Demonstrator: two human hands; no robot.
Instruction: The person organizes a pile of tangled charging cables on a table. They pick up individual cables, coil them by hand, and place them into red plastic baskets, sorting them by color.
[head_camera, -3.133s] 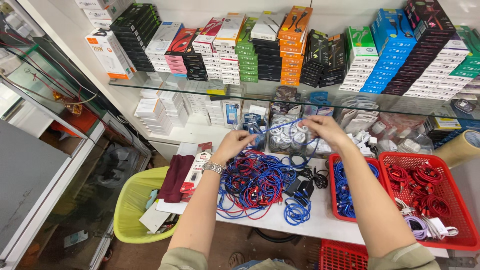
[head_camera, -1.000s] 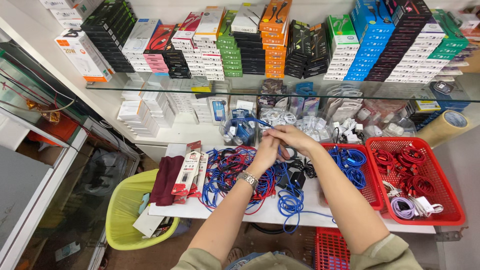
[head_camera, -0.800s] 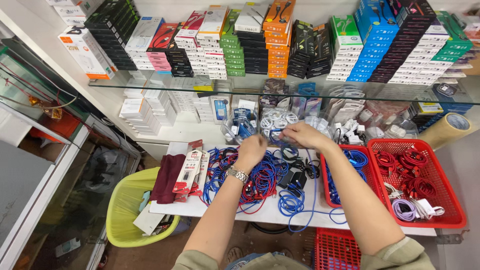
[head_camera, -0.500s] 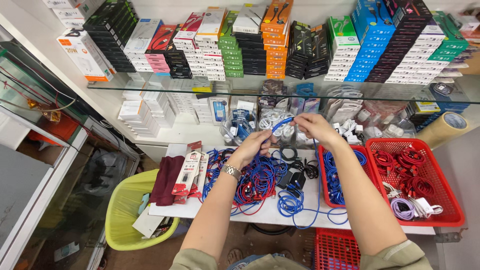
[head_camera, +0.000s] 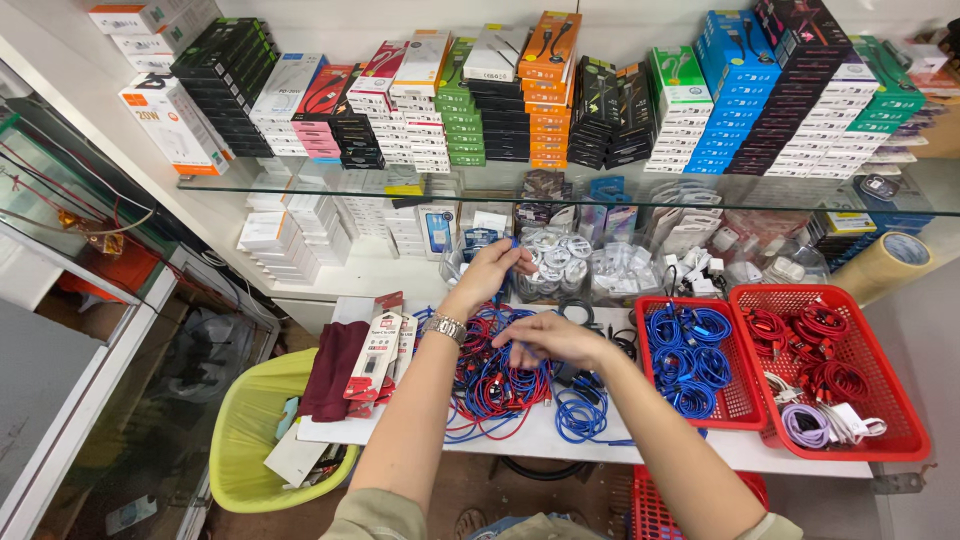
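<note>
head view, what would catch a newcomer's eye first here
Most likely the tangled heap of red and blue cables mid-table, where the left hand lifts a blue cable and the right hand grips it lower down. Next, two red baskets at right with coiled blue and red cables. Above, a glass shelf carries colourful stacked boxes.

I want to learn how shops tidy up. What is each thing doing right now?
Left hand: raised, pinching a blue cable.
Right hand: closed on the same cable, lower.
Cable pile: tangled, loose.
Blue cables: coiled in a red basket.
Red cables: coiled in another basket.
</note>
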